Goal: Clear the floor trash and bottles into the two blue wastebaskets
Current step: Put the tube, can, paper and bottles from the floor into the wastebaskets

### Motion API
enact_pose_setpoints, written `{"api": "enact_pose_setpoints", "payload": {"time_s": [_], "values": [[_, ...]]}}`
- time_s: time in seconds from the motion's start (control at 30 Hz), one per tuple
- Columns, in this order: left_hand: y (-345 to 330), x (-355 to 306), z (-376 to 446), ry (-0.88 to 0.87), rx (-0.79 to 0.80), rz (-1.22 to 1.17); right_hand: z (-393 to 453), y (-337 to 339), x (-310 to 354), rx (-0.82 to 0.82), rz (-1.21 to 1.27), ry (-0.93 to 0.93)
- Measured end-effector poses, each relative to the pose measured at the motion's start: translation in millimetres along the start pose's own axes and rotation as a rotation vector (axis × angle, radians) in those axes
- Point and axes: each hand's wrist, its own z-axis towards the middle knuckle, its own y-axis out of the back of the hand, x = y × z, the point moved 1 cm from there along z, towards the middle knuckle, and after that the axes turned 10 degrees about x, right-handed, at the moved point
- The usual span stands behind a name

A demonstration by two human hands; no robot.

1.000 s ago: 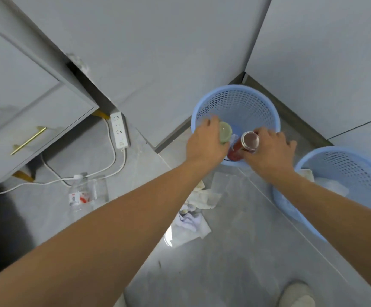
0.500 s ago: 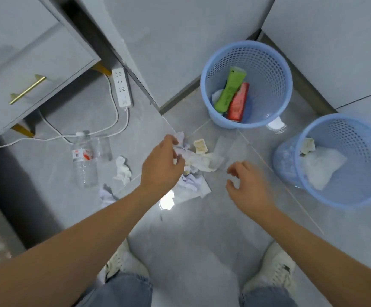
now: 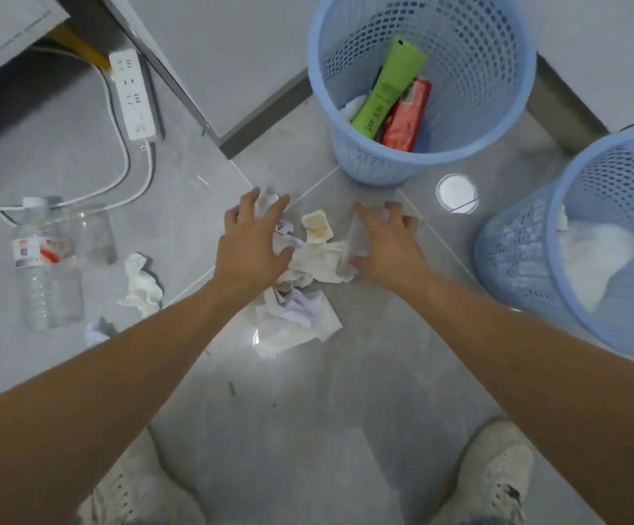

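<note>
While both hands reach down to the pile of crumpled tissues [image 3: 307, 267] on the floor [image 3: 345, 392], the left hand [image 3: 249, 248] spreads over its near-left edge and the right hand [image 3: 387, 244] over its right edge, likely so the loose paper can be scooped together from two sides. The fingers [image 3: 249, 204] of each hand are splayed and released, touching or just above the paper, not yet clenched on anything. Behind the pile stands one blue wastebasket [image 3: 421, 161], already holding a green tube [image 3: 389, 85] and a red packet [image 3: 408, 115]; the second wastebasket [image 3: 516, 259], to the right, holds white paper. Off to the left lie a clear plastic bottle [image 3: 42, 267] and another tissue wad [image 3: 141, 286], not yet collected.
</note>
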Motion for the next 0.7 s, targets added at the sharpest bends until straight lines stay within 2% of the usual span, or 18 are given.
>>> {"api": "enact_pose_setpoints", "payload": {"time_s": [0.1, 0.2, 0.43, 0.57, 0.7], "values": [[-11, 1, 23, -0.057, 0.126, 0.107, 6, -14, 5, 0.012, -0.116, 0.054], [-24, 1, 29, -0.089, 0.194, 0.119, 0, -33, 7, -0.056, -0.233, 0.062], [-48, 12, 14, -0.120, 0.072, 0.085, -5, -52, 2, -0.124, -0.126, 0.124], [-46, 18, 5, -0.100, 0.007, -0.025, -12, -59, -3, -0.144, 0.032, 0.196], [-35, 13, -5, -0.101, -0.027, -0.084, -25, -57, -15, -0.215, 0.175, 0.189]]}}
